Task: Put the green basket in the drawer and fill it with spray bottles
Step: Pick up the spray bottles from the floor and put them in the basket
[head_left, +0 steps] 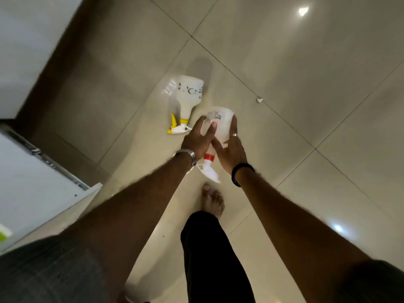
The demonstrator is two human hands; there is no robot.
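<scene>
**On the tiled floor: both hands at the red-collared bottle**

Over the floor [284, 62], left hand [197, 138] and right hand [230, 149] bracket one white spray bottle [223, 123] — fingers spread and extended, palms facing inward against its sides. Neither hand is curled into a closed grip; the bottle sits between them, touched on both flanks. Motion blur prevents telling whether it is lifted or resting on the tile. Its red collar [208, 157] and white trigger head [209, 171] point back toward the person; its base points away.

Left wrist carries a metal watch [188, 155], right wrist a dark band [240, 173], and a ring [234, 134] shows on a right finger.

Just beside, up and left: a second bottle [189, 95] lying on its side on the floor, yellow trigger [175, 125] near the left fingers — apart from them.

Below the hands, a bare foot [213, 200] and a dark trouser leg [209, 248].

Far left: an open white drawer [32, 182] with metal runner. A sliver of green [3, 236] at the frame edge; whether it is the basket cannot be told.
</scene>
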